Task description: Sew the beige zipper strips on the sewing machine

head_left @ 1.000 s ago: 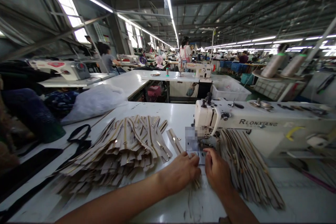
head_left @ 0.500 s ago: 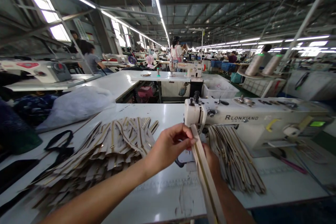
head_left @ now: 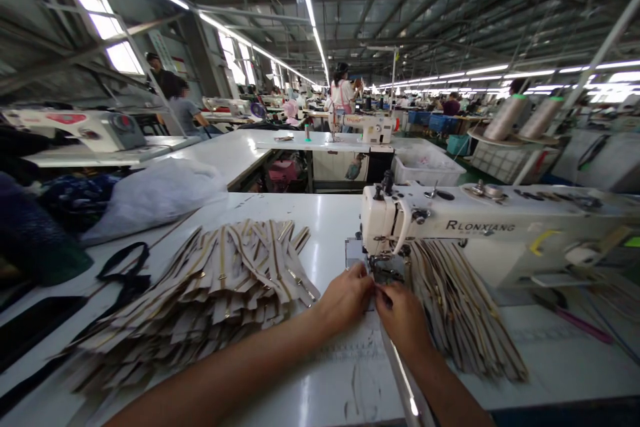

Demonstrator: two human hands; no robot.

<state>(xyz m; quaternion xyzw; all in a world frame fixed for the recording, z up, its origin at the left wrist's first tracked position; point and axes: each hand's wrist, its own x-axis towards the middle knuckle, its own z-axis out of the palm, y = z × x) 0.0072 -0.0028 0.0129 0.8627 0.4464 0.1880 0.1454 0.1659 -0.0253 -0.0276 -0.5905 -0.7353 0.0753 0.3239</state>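
My left hand (head_left: pixel 346 297) and my right hand (head_left: pixel 403 317) meet in front of the needle of a cream sewing machine (head_left: pixel 480 227). Both pinch the far end of a beige zipper strip (head_left: pixel 403 380) that runs back toward me between my forearms. A large fanned pile of beige zippers (head_left: pixel 210 293) lies just left of my left hand. Another bundle of zippers (head_left: pixel 465 310) lies under the machine arm, right of my right hand.
Black scissors (head_left: pixel 125 273) lie at the left of the white table (head_left: pixel 310 227). A white plastic bag (head_left: pixel 160 197) sits behind them. Thread cones (head_left: pixel 505 117) stand at the back right. Other sewing stations and people fill the hall beyond.
Half a second ago my left hand held the zipper strip raised in front of the machine head. Both hands have since lowered it to the table at the needle.
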